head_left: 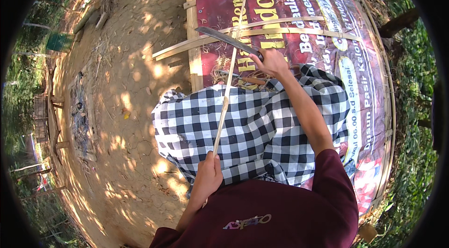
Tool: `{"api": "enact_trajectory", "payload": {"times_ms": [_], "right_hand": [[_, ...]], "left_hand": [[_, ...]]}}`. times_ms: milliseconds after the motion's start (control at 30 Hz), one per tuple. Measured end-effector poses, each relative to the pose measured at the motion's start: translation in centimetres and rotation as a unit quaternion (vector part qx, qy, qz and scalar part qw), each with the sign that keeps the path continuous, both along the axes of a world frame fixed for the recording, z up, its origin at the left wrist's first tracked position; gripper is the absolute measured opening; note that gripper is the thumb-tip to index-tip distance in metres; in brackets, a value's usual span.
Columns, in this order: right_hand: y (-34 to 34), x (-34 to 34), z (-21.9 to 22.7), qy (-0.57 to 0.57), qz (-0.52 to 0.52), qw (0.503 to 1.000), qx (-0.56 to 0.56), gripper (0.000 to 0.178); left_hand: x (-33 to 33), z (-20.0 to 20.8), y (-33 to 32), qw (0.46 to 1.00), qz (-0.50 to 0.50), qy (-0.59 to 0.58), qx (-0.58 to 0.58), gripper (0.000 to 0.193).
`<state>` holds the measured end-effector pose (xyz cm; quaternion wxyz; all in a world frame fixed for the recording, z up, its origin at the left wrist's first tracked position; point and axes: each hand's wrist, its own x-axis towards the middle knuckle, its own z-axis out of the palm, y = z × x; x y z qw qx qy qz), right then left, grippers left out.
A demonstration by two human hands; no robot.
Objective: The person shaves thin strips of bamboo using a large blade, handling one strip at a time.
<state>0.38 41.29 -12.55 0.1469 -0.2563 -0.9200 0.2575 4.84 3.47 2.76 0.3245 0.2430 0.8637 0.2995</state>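
Note:
A long, thin, pale bamboo strip (226,103) runs from near my body up and away across my lap. Its near end is in the closed fingers of my left hand (209,176). My right hand (272,63) grips the handle of a long dark-bladed knife (229,39), whose blade points to the far left and crosses the strip. The knife's handle is mostly hidden in my fist. A black-and-white checked cloth (238,126) covers my lap under the strip. Beyond it, a tool with a wooden handle (252,80) lies among shavings.
Two pale bamboo slats (276,31) lie across a dark red printed banner (220,9) covering a platform edged with wood (194,68). Bare cracked soil (135,61) spreads to the left, with a green container (59,41) farther off. A wooden post (397,23) stands at right.

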Motion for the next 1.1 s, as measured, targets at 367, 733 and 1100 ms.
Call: {"api": "enact_trajectory", "payload": {"times_ms": [367,733,1100], "right_hand": [[0.0,-0.1,-0.8,-0.03,0.019,0.998,-0.042,0.068],[0.1,-0.4,-0.7,-0.039,-0.009,0.999,-0.022,0.069],[1.7,-0.3,0.5,-0.09,-0.039,0.994,-0.042,0.08]], "left_hand": [[0.7,0.0,-0.2,1.0,0.009,-0.013,0.009,0.026],[1.1,0.8,-0.1,1.0,0.004,-0.024,-0.018,0.024],[1.8,1.3,-2.3,0.999,-0.025,-0.01,-0.02,0.023]]}}
